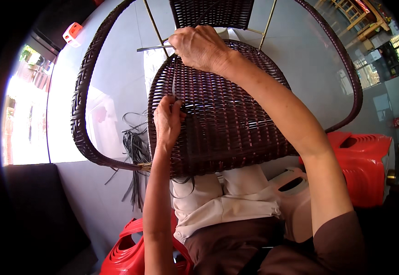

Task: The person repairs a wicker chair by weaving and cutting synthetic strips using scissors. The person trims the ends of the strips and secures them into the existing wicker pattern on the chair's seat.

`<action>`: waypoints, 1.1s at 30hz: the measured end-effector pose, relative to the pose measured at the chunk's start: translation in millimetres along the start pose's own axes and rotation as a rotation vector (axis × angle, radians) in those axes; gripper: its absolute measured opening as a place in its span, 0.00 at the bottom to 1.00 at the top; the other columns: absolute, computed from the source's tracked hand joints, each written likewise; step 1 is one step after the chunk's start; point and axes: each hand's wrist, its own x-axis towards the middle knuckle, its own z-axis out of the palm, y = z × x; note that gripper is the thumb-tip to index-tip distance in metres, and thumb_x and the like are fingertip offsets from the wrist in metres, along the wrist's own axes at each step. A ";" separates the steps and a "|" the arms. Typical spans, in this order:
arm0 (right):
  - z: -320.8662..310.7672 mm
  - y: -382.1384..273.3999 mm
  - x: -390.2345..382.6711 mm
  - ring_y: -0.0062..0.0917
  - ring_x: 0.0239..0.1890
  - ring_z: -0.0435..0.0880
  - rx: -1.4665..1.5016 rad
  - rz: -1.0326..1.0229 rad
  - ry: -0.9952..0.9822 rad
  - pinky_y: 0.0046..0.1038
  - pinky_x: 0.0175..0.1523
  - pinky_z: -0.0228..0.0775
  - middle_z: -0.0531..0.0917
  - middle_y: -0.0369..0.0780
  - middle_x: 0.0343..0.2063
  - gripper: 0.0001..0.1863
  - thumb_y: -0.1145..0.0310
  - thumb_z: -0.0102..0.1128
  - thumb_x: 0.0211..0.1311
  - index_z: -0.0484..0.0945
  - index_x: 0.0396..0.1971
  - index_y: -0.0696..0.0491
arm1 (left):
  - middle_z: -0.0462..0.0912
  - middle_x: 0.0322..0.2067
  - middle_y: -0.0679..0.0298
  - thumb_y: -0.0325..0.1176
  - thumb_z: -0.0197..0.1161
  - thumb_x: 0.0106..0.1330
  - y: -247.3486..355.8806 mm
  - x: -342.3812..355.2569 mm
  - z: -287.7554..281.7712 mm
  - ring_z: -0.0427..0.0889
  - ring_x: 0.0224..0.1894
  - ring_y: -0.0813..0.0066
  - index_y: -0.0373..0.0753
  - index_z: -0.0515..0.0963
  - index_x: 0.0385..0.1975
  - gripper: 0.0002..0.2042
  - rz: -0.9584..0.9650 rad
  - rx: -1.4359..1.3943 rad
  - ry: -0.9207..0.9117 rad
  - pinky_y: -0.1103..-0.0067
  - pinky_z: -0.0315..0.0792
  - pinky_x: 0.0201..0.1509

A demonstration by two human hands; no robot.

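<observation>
A dark brown woven chair seat (227, 119) rests over my lap, with curved woven arms (81, 91) either side and a woven back panel (213, 11) beyond. My right hand (199, 48) is closed on a thin metal tool (147, 48) above the seat's far left edge; its tip points left. A narrow strip runs down from this hand toward my left hand (167, 117), whose fingers are pinched at the left part of the weave; whether they hold the strip is hidden. A bundle of loose dark strips (134, 151) hangs left of the seat.
Red plastic stools (360, 169) stand at the lower right and lower left, with a beige one (293, 201) beside my legs. A small orange-and-white stool (72, 34) stands on the grey floor (60, 123) at upper left. Wooden furniture (360, 13) is at upper right.
</observation>
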 end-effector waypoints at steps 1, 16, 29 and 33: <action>0.5 1.0 -0.7 0.26 0.21 0.82 0.000 0.001 0.037 0.24 0.24 0.76 0.81 0.41 0.20 0.01 0.77 0.57 0.49 0.77 0.22 0.57 | 0.73 0.16 0.63 0.33 0.53 0.61 0.6 0.1 -0.1 0.75 0.18 0.79 0.32 0.70 0.24 0.10 -0.031 -0.022 0.011 0.82 0.68 0.22; 21.9 24.3 -18.1 0.30 0.26 0.82 0.084 0.152 0.071 0.29 0.30 0.77 0.81 0.39 0.25 0.06 0.71 0.57 0.53 0.78 0.30 0.55 | 0.71 0.12 0.63 0.32 0.55 0.60 -1.7 24.8 0.0 0.68 0.13 0.80 0.32 0.76 0.22 0.10 0.000 -0.063 0.013 0.81 0.63 0.19; 20.9 -43.5 -101.2 0.21 0.19 0.78 1.001 0.702 0.082 0.24 0.25 0.69 0.81 0.40 0.17 0.04 0.75 0.62 0.49 0.79 0.22 0.61 | 0.73 0.12 0.62 0.32 0.57 0.55 30.4 53.7 -7.6 0.69 0.15 0.81 0.29 0.76 0.22 0.10 0.160 -0.042 0.027 0.80 0.64 0.20; 35.5 -48.6 -90.8 0.15 0.09 0.72 1.327 0.862 -0.133 0.16 0.13 0.63 0.77 0.37 0.14 0.08 0.76 0.64 0.45 0.78 0.27 0.62 | 0.73 0.13 0.63 0.31 0.57 0.56 47.6 46.1 -12.3 0.69 0.16 0.82 0.29 0.75 0.23 0.10 0.209 -0.088 0.056 0.81 0.63 0.20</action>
